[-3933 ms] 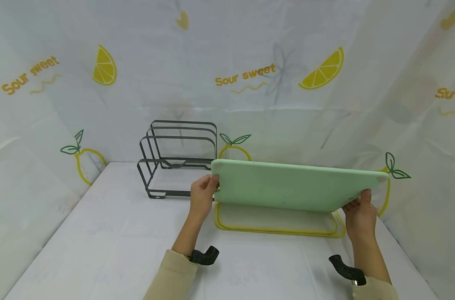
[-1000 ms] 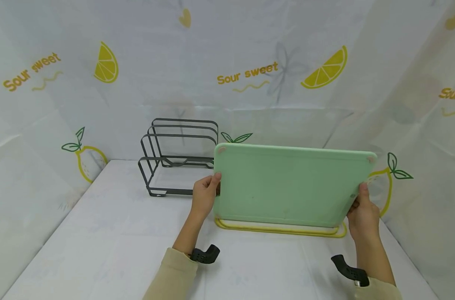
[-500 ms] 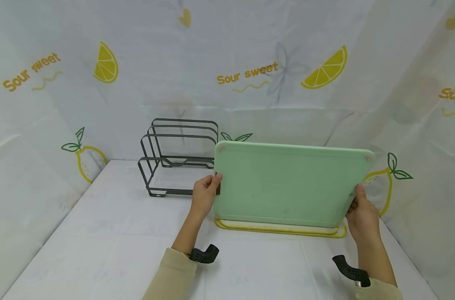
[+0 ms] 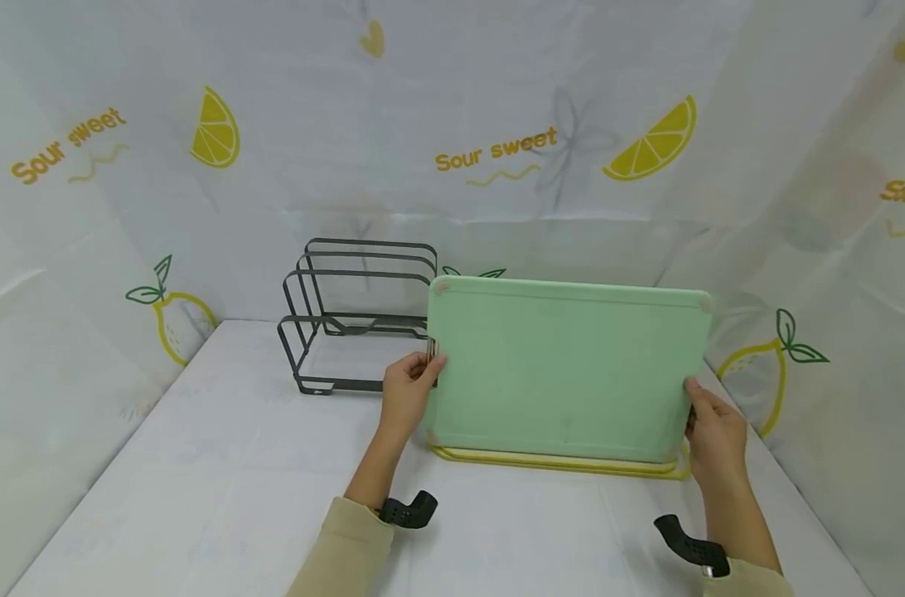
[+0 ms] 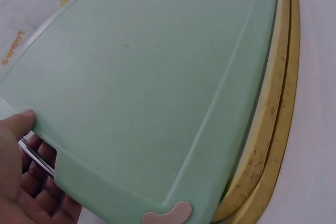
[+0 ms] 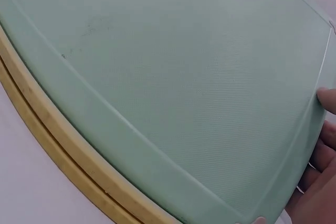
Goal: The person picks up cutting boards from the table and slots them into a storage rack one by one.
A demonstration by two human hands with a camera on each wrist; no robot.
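Note:
A light green cutting board (image 4: 564,373) with pinkish corner pads is held between my two hands, its broad face toward me. On its left short edge, by the metal handle, my left hand (image 4: 408,394) grips it, thumb on the face and fingers behind. My right hand (image 4: 717,435) pinches the right short edge, thumb in front. Right beneath the green board lie two stacked boards with yellow rims (image 5: 268,124), mostly hidden by it. Whether its lower edge touches them I cannot tell.
A black wire rack (image 4: 355,385) with several upright loops stands at the back left, close to my left hand. White cloth (image 4: 221,464) covers the table. Behind it hangs a white curtain (image 4: 311,124) printed with lemons.
The green board has turned from strongly foreshortened to facing me more fully. Over the last second its right end and my right hand shifted left; its lower edge came slightly nearer me.

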